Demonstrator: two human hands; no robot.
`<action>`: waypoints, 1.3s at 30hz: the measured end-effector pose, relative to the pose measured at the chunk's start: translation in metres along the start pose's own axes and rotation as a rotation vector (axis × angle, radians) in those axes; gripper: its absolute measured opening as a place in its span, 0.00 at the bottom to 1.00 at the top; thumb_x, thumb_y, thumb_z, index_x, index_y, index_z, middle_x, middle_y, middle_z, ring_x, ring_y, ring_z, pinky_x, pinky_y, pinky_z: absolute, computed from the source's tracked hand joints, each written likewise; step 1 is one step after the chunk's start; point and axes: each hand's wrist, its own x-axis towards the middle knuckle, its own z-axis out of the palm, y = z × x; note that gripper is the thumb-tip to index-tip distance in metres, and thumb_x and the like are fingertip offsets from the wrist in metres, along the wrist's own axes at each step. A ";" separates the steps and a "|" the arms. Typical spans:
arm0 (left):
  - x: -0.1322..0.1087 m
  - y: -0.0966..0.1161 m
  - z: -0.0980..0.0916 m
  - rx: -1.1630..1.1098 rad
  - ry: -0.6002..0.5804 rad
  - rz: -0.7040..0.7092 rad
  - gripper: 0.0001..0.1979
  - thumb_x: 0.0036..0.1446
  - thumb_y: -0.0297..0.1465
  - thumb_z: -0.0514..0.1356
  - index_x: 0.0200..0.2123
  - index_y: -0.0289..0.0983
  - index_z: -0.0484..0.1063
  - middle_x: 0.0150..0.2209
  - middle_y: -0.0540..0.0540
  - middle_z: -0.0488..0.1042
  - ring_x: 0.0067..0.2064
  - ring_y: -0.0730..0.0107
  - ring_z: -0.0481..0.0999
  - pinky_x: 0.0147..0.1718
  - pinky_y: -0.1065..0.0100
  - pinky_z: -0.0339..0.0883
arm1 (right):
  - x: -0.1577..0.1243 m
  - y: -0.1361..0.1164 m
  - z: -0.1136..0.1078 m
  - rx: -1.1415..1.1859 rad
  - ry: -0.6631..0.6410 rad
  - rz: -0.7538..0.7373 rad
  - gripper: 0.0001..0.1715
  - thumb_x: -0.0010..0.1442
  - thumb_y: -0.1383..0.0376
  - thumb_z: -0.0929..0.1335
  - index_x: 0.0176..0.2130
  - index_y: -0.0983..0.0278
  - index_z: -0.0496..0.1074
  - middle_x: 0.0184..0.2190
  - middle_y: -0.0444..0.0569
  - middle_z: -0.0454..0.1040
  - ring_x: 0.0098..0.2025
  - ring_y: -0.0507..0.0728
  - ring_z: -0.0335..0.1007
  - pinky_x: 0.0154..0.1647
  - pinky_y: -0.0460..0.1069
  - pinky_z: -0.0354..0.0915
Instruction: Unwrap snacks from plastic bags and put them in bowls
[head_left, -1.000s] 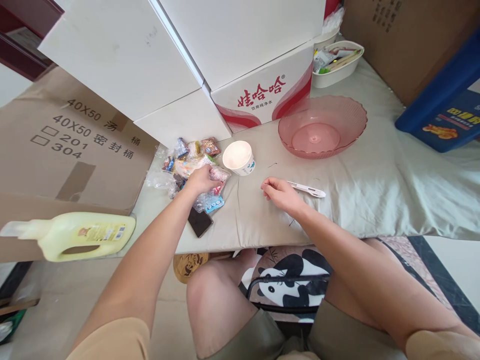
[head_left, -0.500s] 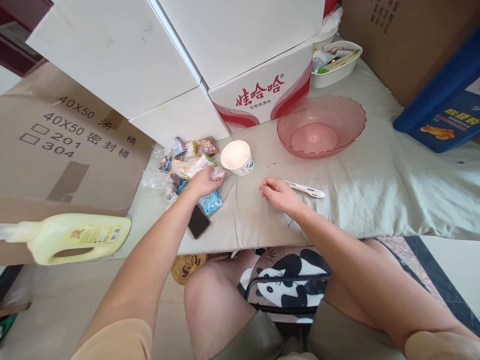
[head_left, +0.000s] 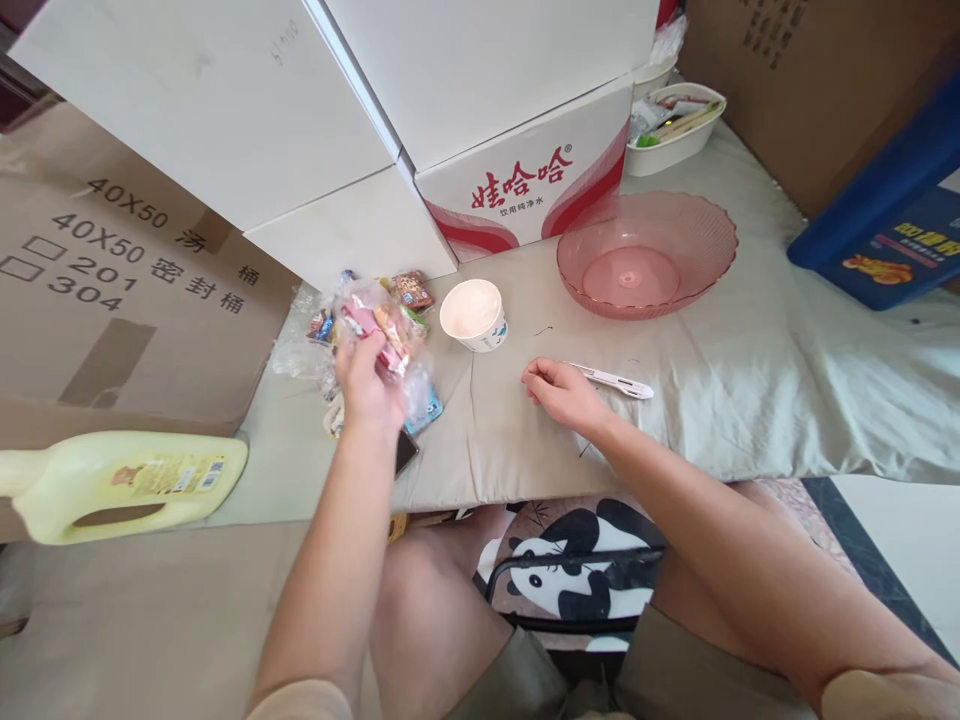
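My left hand is closed round a clear plastic bag of wrapped snacks and holds it lifted above the table's left part. More small snack packets lie behind it, and a blue packet lies just beside the hand. My right hand rests on the grey cloth with its fingers curled, touching the near end of a white pen-like tool. A white paper cup stands between the two hands.
A pink plastic bowl sits at the back right. White cartons with red print stand behind the cup. A white tub of oddments is further back. A yellow detergent bottle lies at left by brown cardboard.
My left hand has closed on the bag of snacks and lifted it off the pile, moving a little to the left. My right hand has stayed where it was.
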 end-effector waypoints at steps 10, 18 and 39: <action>-0.106 -0.077 0.042 -0.664 -0.323 -0.957 0.16 0.48 0.37 0.63 0.38 0.34 0.77 0.33 0.42 0.81 0.33 0.63 0.81 0.34 0.65 0.75 | -0.029 -0.008 -0.013 0.198 -0.031 -0.025 0.14 0.59 0.55 0.66 0.41 0.62 0.68 0.33 0.46 0.72 0.32 0.54 0.69 0.35 0.51 0.67; -0.090 -0.066 0.046 -0.571 -0.367 -0.938 0.10 0.48 0.33 0.65 0.33 0.33 0.77 0.29 0.44 0.81 0.30 0.66 0.80 0.30 0.69 0.74 | -0.035 0.007 -0.014 0.259 -0.018 -0.037 0.19 0.60 0.53 0.66 0.48 0.59 0.65 0.42 0.49 0.72 0.44 0.56 0.70 0.45 0.54 0.70; -0.097 -0.069 0.045 -0.312 -0.421 -0.678 0.24 0.47 0.37 0.69 0.48 0.39 0.73 0.40 0.47 0.80 0.41 0.64 0.80 0.43 0.66 0.70 | -0.035 0.010 0.001 -0.095 0.229 -0.199 0.31 0.59 0.57 0.69 0.59 0.60 0.62 0.50 0.54 0.71 0.46 0.60 0.71 0.46 0.54 0.69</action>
